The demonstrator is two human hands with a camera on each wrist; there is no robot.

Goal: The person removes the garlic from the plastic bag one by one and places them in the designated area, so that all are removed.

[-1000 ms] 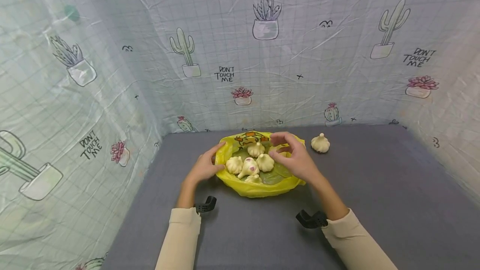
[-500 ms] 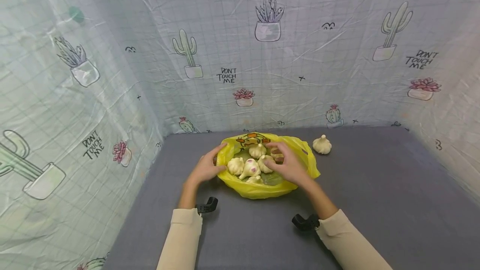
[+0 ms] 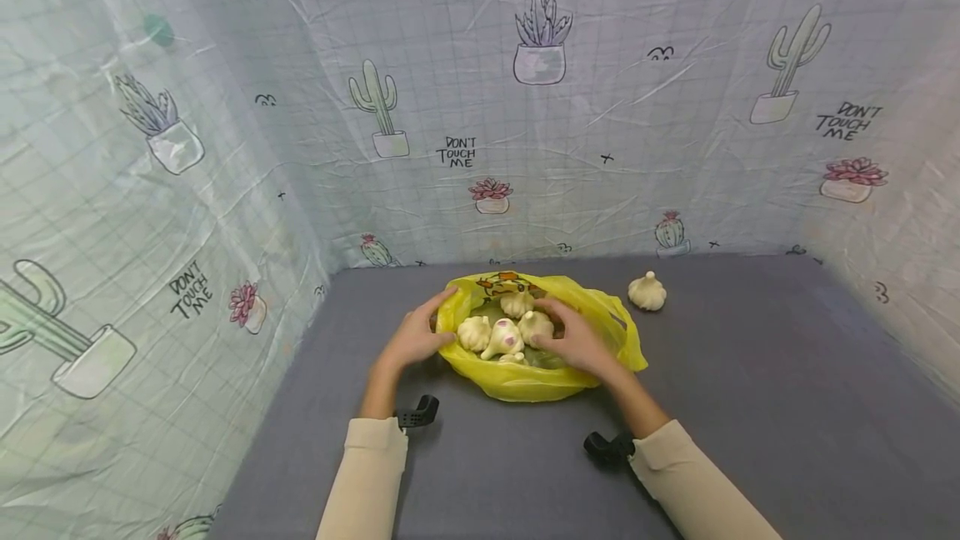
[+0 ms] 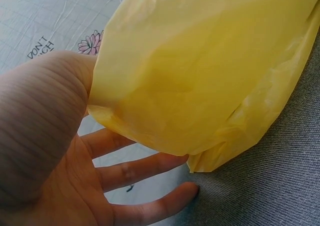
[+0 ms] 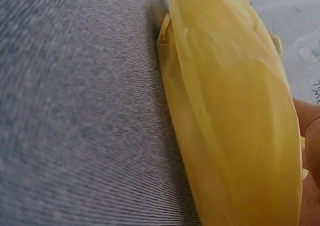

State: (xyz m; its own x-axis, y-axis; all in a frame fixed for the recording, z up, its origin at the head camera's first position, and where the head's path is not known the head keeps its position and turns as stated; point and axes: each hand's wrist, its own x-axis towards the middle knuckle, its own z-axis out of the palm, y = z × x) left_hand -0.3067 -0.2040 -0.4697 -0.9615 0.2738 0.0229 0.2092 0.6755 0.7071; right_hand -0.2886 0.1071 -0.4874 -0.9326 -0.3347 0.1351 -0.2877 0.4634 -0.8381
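A yellow plastic bag (image 3: 517, 388) lies wide open on the table, its rim folded down, with several garlic bulbs (image 3: 506, 335) inside. My left hand (image 3: 414, 338) holds the bag's left rim, thumb over the edge; in the left wrist view its other fingers (image 4: 145, 171) spread along the outside of the bag (image 4: 200, 71). Reaching in from the right, my right hand (image 3: 576, 343) has thumb and fingers curled around the rightmost garlic bulb (image 3: 536, 326). The bag wall (image 5: 235, 111) covers most of that hand (image 5: 312, 141) in the right wrist view.
One loose garlic bulb (image 3: 647, 293) sits on the grey table (image 3: 750, 407), behind and right of the bag. A patterned sheet (image 3: 600, 107) hangs at the back and along both sides.
My right hand has moved left and down into the bag, onto the rightmost bulb. The bag's right side has spread outward to the right. My left hand stays at the left rim.
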